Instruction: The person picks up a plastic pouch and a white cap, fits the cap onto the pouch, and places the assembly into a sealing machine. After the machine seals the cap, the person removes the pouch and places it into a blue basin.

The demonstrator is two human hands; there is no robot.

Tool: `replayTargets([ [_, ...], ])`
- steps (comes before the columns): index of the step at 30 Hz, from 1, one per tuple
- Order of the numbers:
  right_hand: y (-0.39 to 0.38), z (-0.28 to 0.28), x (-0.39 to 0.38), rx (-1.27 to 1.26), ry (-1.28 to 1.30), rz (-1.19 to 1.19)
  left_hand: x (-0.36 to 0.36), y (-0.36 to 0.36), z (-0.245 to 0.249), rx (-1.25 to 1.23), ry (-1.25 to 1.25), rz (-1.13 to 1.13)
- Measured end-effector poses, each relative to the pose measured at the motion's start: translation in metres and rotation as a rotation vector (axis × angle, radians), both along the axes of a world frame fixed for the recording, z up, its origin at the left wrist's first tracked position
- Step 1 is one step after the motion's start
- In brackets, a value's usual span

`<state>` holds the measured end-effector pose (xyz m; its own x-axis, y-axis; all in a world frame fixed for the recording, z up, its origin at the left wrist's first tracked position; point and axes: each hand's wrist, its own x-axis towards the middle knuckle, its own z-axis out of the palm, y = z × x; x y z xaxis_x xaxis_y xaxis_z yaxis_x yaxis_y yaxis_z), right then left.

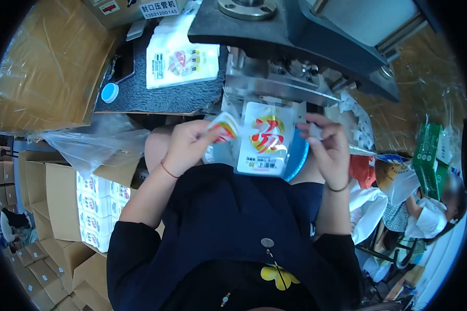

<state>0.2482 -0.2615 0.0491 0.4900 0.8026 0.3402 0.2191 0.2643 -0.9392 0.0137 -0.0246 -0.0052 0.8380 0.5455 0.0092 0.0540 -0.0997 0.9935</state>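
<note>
My left hand (189, 145) is closed on a small printed packet (225, 128) with red and yellow markings, slightly blurred. Directly in front of me, a white printed plastic pouch (266, 137) with a large red and yellow design hangs at the metal edge of the machine (280, 85). On its other side my right hand (328, 147) has its fingers pinched around a small pale scrap (315, 131), just right of the pouch's upper corner. Part of a blue round rim (302, 158) shows behind the pouch, over my lap.
A stack of printed pouches (182, 59) lies on the dark mat (181, 98), near a blue-lidded tub (109, 93) and a phone (124, 62). An open carton (62, 202) holding packed pouches stands at left. Another person (425, 217) sits at right, near a green box (429, 155).
</note>
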Motion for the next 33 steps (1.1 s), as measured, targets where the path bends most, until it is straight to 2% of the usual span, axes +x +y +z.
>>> replayTargets([
  [1, 0.01, 0.005, -0.01, 0.063, 0.055, -0.017, 0.006, -0.009, 0.008, 0.167, 0.1, -0.037],
  [4, 0.028, 0.014, -0.011, 0.181, -0.006, -0.117, 0.027, -0.035, 0.023, 0.239, 0.202, -0.155],
  [6, 0.033, 0.022, -0.019, 0.101, 0.099, -0.042, 0.037, -0.049, 0.018, 0.076, 0.146, -0.204],
  [8, 0.032, 0.024, -0.021, -0.019, -0.007, -0.015, 0.04, -0.06, 0.017, -0.126, 0.086, -0.244],
  [9, 0.029, 0.017, -0.016, -0.058, -0.035, -0.012, 0.04, -0.06, 0.013, -0.163, 0.173, -0.328],
  [10, 0.026, 0.011, -0.01, -0.097, -0.064, -0.003, 0.042, -0.063, 0.013, -0.273, 0.152, -0.355],
  [11, 0.017, 0.008, -0.004, -0.153, 0.012, -0.004, 0.044, -0.071, 0.012, -0.385, 0.131, -0.376],
  [12, 0.009, 0.01, 0.001, -0.221, -0.033, 0.006, 0.046, -0.078, 0.011, -0.501, 0.108, -0.391],
  [14, 0.0, 0.017, 0.006, -0.358, -0.121, 0.036, 0.051, -0.089, 0.004, -0.582, 0.093, -0.443],
  [15, -0.001, 0.019, 0.006, -0.328, -0.136, 0.027, 0.053, -0.095, 0.004, -0.661, 0.092, -0.446],
  [16, -0.002, 0.019, 0.006, -0.279, -0.037, 0.006, 0.056, -0.098, 0.003, -0.735, 0.09, -0.455],
  [19, -0.007, 0.021, 0.005, -0.15, 0.195, -0.088, 0.059, -0.096, -0.006, -0.594, 0.104, -0.477],
  [23, 0.0, 0.015, -0.001, -0.211, 0.141, -0.061, 0.058, -0.093, -0.006, -0.435, 0.19, -0.503],
  [26, -0.009, 0.017, 0.008, -0.291, 0.111, -0.05, 0.058, -0.094, 0.011, -0.646, 0.171, -0.424],
  [27, -0.015, 0.018, 0.013, -0.367, -0.043, -0.015, 0.056, -0.092, 0.01, -0.658, 0.164, -0.46],
  [30, -0.018, 0.021, 0.013, -0.386, 0.013, 0.064, 0.054, -0.097, 0.009, -0.66, 0.201, -0.506],
  [33, -0.028, 0.025, 0.031, -0.484, -0.656, -0.33, 0.054, -0.094, 0.009, -0.708, 0.18, -0.533],
])
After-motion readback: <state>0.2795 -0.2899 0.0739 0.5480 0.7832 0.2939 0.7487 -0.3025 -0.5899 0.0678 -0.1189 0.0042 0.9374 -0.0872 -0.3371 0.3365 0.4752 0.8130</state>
